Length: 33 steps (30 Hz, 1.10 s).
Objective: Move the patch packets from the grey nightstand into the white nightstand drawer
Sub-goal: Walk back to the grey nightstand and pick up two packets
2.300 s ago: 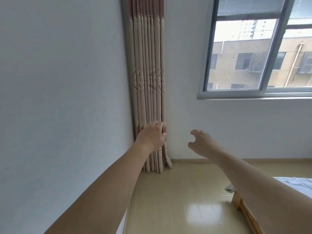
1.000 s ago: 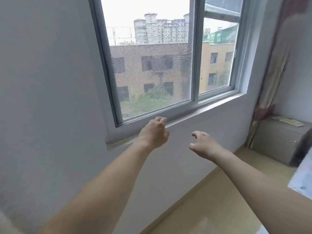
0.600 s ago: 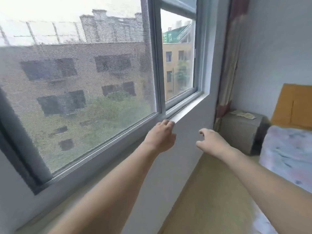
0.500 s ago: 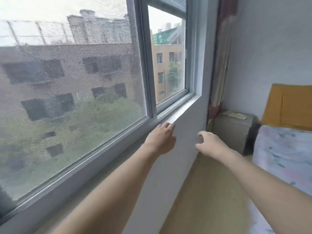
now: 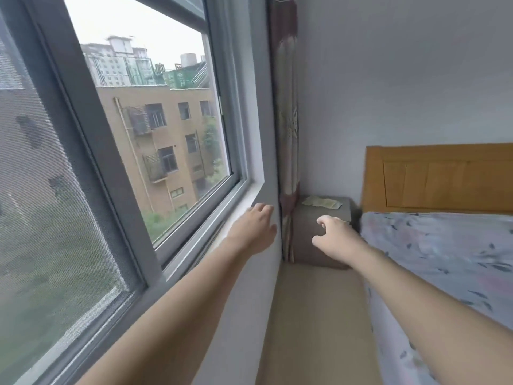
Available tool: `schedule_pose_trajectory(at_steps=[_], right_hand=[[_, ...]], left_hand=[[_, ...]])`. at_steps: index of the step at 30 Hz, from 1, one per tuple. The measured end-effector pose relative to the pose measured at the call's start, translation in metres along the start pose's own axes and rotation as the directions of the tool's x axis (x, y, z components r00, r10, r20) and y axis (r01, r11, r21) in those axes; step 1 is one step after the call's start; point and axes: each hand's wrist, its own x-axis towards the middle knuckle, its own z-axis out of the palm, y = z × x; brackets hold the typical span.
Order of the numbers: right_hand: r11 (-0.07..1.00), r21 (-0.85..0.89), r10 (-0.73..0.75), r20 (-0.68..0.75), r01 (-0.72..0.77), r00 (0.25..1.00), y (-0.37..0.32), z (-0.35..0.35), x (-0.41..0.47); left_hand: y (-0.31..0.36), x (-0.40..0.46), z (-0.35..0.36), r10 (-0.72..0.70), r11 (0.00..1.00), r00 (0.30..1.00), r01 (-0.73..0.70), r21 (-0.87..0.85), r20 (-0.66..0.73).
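The grey nightstand [image 5: 308, 234] stands in the far corner between the curtain and the bed. Flat pale patch packets [image 5: 322, 202] lie on its top. My left hand [image 5: 256, 227] is stretched forward in front of the window sill, fingers loosely bent, holding nothing. My right hand [image 5: 333, 236] reaches forward in front of the nightstand's face, fingers loosely curled and empty. Both hands are well short of the packets. The white nightstand is out of view.
A large window [image 5: 138, 151] with a grey frame fills the left side. A patterned curtain [image 5: 287, 134] hangs beside the nightstand. A bed [image 5: 444, 259] with floral sheet and wooden headboard [image 5: 438, 177] lies at right. A narrow strip of beige floor [image 5: 316, 315] runs between wall and bed.
The view has swung right from the curtained corner along the window to the grey nightstand and bed, which are now nearer. Both hands stay held out in front, empty.
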Motion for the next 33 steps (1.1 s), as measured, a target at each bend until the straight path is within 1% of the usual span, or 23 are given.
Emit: schedule_pose_trajectory(at_steps=[2, 6, 10, 12, 16, 18, 23, 27, 30, 33], right_hand=[[0.999, -0.013, 0.029, -0.009, -0.029, 1.0, 0.012, 0.005, 0.042], [0.995, -0.046, 0.083, -0.015, -0.084, 0.996, 0.035, 0.021, 0.133], [0.988, -0.075, 0.134, -0.019, -0.135, 0.991, 0.053, 0.034, 0.239], [0.984, -0.07, 0.162, -0.026, -0.163, 0.986, 0.056, 0.03, 0.295], [0.983, -0.061, 0.168, -0.096, -0.174, 0.981, 0.059, 0.01, 0.396], [0.983, -0.047, 0.172, -0.108, -0.178, 0.979, 0.069, 0.005, 0.439], [0.956, -0.023, 0.289, -0.056, -0.291, 0.956, 0.122, 0.012, 0.535], [0.938, -0.018, 0.347, -0.028, -0.347, 0.938, 0.174, 0.017, 0.627], [0.932, 0.028, 0.362, -0.028, -0.362, 0.932, 0.212, 0.02, 0.712], [0.915, 0.094, 0.393, 0.008, -0.392, 0.919, 0.248, 0.018, 0.801]], left_hand=[[-0.007, 0.046, 0.024, 0.008, 0.999, 1.0, -0.007, -0.052, 0.023], [-0.025, 0.14, 0.073, 0.083, 0.993, 0.994, -0.077, -0.088, 0.069], [-0.056, 0.256, 0.108, 0.104, 0.972, 0.994, -0.098, -0.214, 0.017], [-0.072, 0.319, 0.116, 0.129, 0.965, 0.991, -0.12, -0.232, 0.023], [-0.093, 0.438, 0.126, 0.096, 0.955, 0.995, -0.089, -0.284, 0.01], [-0.091, 0.486, 0.142, 0.083, 0.952, 0.996, -0.067, -0.298, 0.04], [-0.08, 0.586, 0.218, 0.167, 0.938, 0.976, -0.114, -0.328, 0.138], [-0.079, 0.674, 0.277, 0.162, 0.937, 0.964, -0.082, -0.34, 0.212], [-0.086, 0.759, 0.321, 0.107, 0.939, 0.964, -0.018, -0.344, 0.242], [-0.09, 0.849, 0.352, 0.046, 0.934, 0.955, 0.063, -0.353, 0.293]])
